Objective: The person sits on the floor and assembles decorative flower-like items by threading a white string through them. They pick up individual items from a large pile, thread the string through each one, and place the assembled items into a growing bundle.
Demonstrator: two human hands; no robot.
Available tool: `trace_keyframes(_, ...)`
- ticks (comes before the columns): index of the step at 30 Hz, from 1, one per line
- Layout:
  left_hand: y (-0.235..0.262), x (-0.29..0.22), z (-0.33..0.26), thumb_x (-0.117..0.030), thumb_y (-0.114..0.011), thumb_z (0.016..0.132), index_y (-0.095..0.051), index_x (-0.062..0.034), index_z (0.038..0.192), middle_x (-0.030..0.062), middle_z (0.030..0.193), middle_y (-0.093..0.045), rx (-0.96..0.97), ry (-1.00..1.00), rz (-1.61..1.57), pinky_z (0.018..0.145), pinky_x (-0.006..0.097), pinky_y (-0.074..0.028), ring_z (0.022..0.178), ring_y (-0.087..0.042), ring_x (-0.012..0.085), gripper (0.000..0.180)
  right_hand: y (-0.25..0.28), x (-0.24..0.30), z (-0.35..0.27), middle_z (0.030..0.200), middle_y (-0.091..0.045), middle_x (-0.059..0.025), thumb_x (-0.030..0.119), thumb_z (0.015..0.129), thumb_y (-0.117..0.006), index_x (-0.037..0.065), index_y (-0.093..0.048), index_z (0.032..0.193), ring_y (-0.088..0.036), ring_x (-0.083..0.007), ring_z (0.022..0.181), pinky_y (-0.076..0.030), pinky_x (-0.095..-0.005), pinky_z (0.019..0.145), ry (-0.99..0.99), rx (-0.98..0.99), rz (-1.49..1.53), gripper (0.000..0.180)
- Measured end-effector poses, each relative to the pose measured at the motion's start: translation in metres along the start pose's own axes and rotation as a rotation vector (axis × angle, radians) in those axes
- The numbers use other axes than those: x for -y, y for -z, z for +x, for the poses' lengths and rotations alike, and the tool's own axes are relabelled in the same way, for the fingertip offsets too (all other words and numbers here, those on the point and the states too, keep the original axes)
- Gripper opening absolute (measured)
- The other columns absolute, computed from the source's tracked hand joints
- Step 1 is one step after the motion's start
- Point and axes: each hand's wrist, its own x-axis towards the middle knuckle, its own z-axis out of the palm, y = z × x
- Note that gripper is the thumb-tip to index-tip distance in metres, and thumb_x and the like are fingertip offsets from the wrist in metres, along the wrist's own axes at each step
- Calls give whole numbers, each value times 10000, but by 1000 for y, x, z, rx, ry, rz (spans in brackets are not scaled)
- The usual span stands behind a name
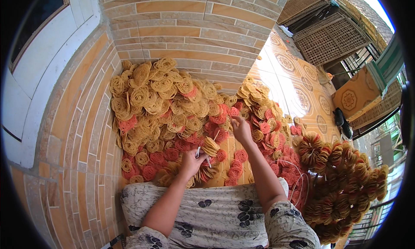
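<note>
My left hand (190, 163) is closed around a thin white strip, whose ends stick out past the fingers. A small stack of yellow noodle-like crackers (210, 147), round and coiled, sits threaded on that strip beside my fingertips. Farther off and to the right, my right hand (241, 130) has its fingers pinched together at a red cracker (234, 111); whether they grip it is too small to tell. A big loose heap of yellow crackers (151, 100) lies ahead of my hands, with red crackers (158, 159) mixed in along its near side.
Strung bundles of crackers (341, 184) are piled at the right, near a loop of white strip (298, 180). A tiled wall (181, 33) rises behind the heap, another (82, 132) at the left. Dark shoes (343, 123) and woven racks (330, 35) stand beyond on the tiled floor.
</note>
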Motion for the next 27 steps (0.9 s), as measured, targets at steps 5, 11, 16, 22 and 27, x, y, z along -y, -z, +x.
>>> trace_keyframes(5, 3, -4, -1, -118, -666, 865, -678, 38, 868, 67, 772, -705, -21, -17, 160, 653, 244, -501, 685, -637, 91, 157, -48, -39, 2, 1332, -449, -233, 225, 877, -620, 3, -510, 1227, -479, -336, 1191, -407, -420, 949, 257, -209, -477, 428)
trace_keyframes(11, 3, -14, -3, -155, -676, 859, -691, 29, 891, 74, 780, -709, 50, 2, 281, 654, 268, -491, 692, -638, 104, 188, -20, -16, -20, 867, -651, -48, 101, 868, -669, -40, -588, 1013, -609, -86, 767, -500, -259, 672, -53, 190, 352, 218)
trace_keyframes(16, 3, -13, -6, -144, -676, 856, -692, 34, 898, 79, 801, -712, 43, -22, 325, 666, 280, -495, 709, -648, 121, 184, -6, 14, -45, 903, -649, -45, 105, 889, -645, -23, -592, 1028, -613, -99, 796, -515, -257, 738, -37, 198, 560, 196)
trace_keyframes(22, 4, 0, -3, -111, -646, 872, -689, 36, 915, 81, 827, -714, 59, -23, 190, 698, 282, -495, 737, -656, 134, 159, 13, 30, -56, 1005, -660, -99, 186, 906, -635, -34, -570, 1126, -619, -148, 926, -487, -286, 812, 197, 301, 450, 318)
trace_keyframes(27, 2, 0, -2, -106, -644, 875, -683, 41, 917, 85, 827, -712, 75, -40, 305, 688, 278, -497, 731, -654, 130, 157, 17, 26, -53, 1019, -666, -91, 252, 935, -591, -1, -587, 1056, -617, -150, 936, -478, -298, 823, 221, 416, 638, 280)
